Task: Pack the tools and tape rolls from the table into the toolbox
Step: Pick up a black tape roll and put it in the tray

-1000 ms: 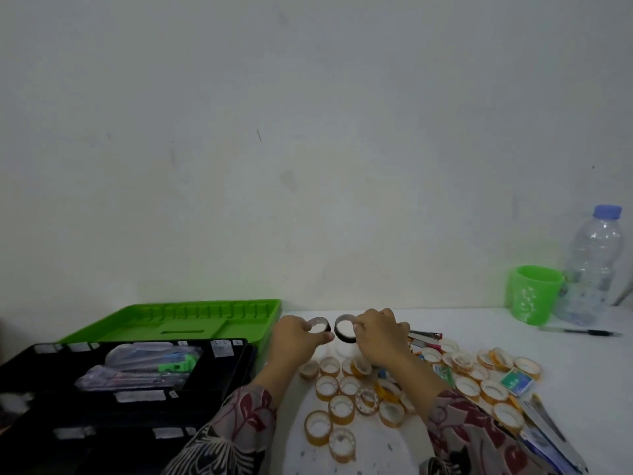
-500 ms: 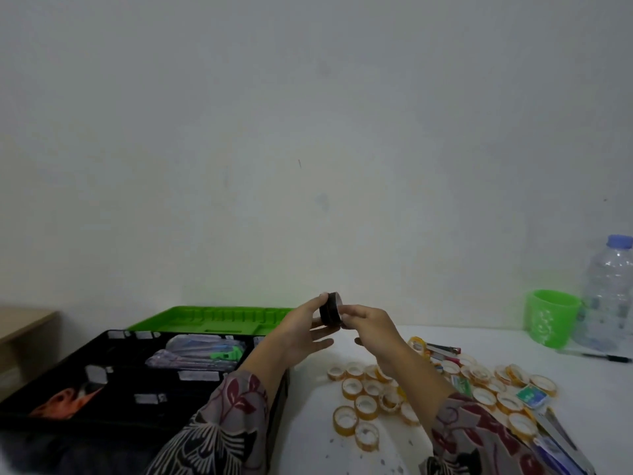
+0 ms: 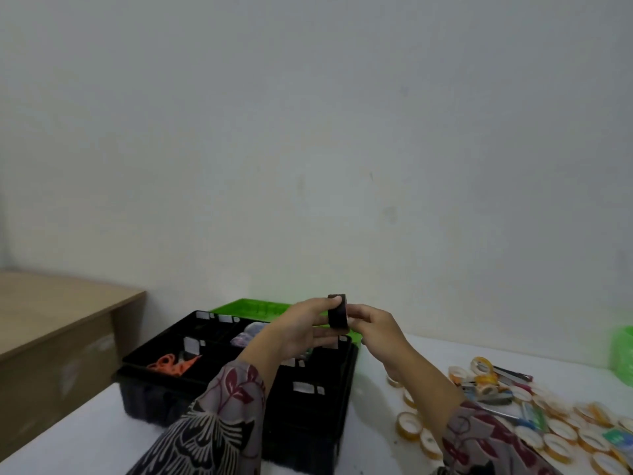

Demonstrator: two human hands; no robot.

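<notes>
Pinched between left hand (image 3: 298, 332) and right hand (image 3: 375, 329), the black tape roll (image 3: 337, 318) hung on edge above the far right corner of the toolbox (image 3: 308, 409).
Both sets of fingers curled round it; laying it flat in a free compartment would likely pack it best.

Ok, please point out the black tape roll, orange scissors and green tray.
black tape roll (image 3: 337, 317), head view, its dark outer band
orange scissors (image 3: 164, 364), head view, the handle loops
green tray (image 3: 253, 308), head view, its ribbed floor

The green cup (image 3: 624, 354) is cut off by the right edge, and the tape rolls (image 3: 409, 425) look blurred.
</notes>
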